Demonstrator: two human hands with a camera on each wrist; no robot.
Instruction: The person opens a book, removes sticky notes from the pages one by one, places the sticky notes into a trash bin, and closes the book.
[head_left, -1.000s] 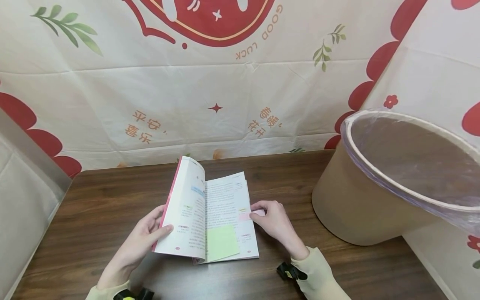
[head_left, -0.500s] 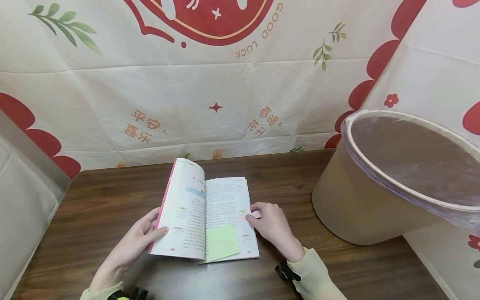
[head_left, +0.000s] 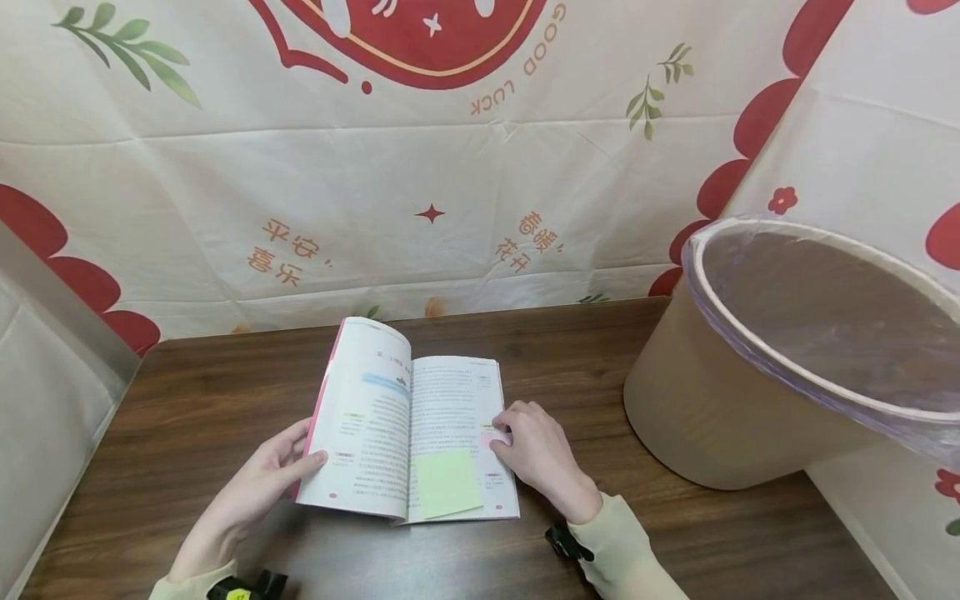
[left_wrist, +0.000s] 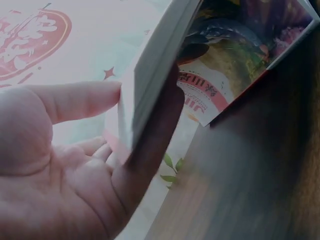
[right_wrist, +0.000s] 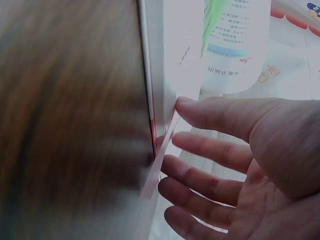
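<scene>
An open textbook (head_left: 367, 433) stands on the table, its left half raised and its right half lower. My left hand (head_left: 258, 483) grips the left half by its outer edge, thumb on the page and fingers behind the cover. The left wrist view shows the thick page block and the colourful cover (left_wrist: 225, 55). A light green sticky note (head_left: 447, 483) covers the lower right page. My right hand (head_left: 542, 454) is at the right page's outer margin, thumb and forefinger at a pink sticky note (head_left: 491, 437); in the right wrist view its pink end (right_wrist: 156, 177) sticks out past the page edge.
To the right stands a large brown bin (head_left: 705, 408) with a clear plastic liner over its pale rim. The dark wooden table (head_left: 217, 400) ends at a printed cloth (head_left: 390, 183) behind the book.
My left hand has drawn the left half of the book leftward and lower, so it opens wider. My right hand has shifted slightly left, its fingertips staying at the pink sticky note.
</scene>
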